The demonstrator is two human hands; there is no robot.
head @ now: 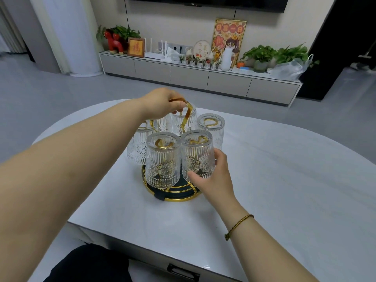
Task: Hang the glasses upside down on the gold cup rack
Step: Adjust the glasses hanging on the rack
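Observation:
The gold cup rack (175,197) stands on the white table (284,180), with a round gold-rimmed dark base. Several embossed clear glasses hang upside down on its arms. My left hand (162,105) grips the gold loop handle (188,112) at the rack's top. My right hand (213,178) wraps around the front right glass (197,153), which sits upside down over a gold arm. Beside it hangs the front left glass (162,159). Another glass (211,127) hangs at the back right, and others at the left and rear are partly hidden by my left arm.
The table has a rounded far edge and a drawer with a black handle (183,272) at its near side. Across the grey floor stands a low TV cabinet (203,78) with plants, frames and ornaments. My dark-clothed knee (91,265) shows at the bottom.

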